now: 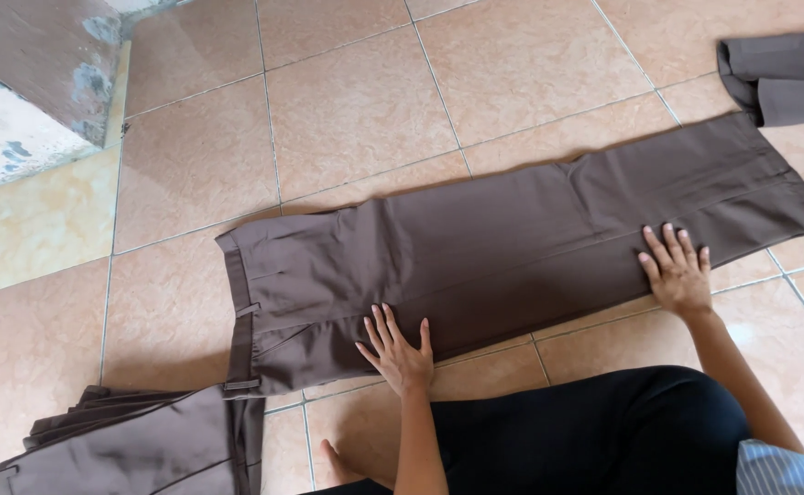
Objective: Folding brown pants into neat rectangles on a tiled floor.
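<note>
A pair of brown trousers (512, 238) lies flat on the tiled floor, legs folded together, waistband at the left and hems at the upper right. My left hand (397, 348) rests palm down on the near edge close to the seat, fingers spread. Farther right, my right hand (677, 270) presses flat on the near edge of the leg, fingers apart. Neither hand grips the cloth.
A stack of folded brown trousers (136, 445) lies at the lower left, touching the waistband. Another brown garment (782, 78) sits at the upper right. My black-clad leg (585, 431) and bare foot (338, 463) are at the bottom. A worn wall base (35, 82) stands upper left.
</note>
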